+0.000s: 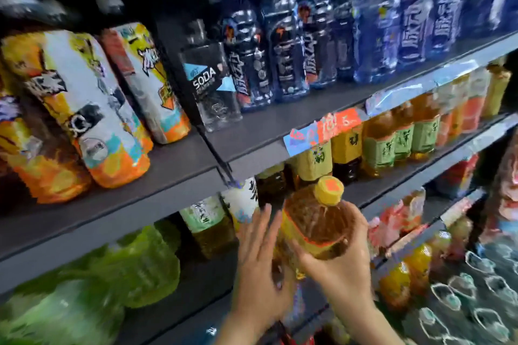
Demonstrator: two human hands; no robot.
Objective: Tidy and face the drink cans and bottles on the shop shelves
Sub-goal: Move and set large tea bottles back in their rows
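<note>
The amber, yellow-capped plastic tea bottle (316, 221) was held tilted before the dark shelf edge (420, 169), the grip of the right hand (344, 260) closed round it and the left hand (258, 255) flat and open beside it; a slip would likely topple the neighbouring tea bottles (378, 145).

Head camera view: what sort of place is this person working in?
Most likely a shop's drinks aisle. Tiered dark shelves carry rows of blue bottles and tea bottles, price tags line a shelf edge, and the right hand grips an amber bottle.

dark shelves (179, 165), bottle rows (280, 45) standing
</note>
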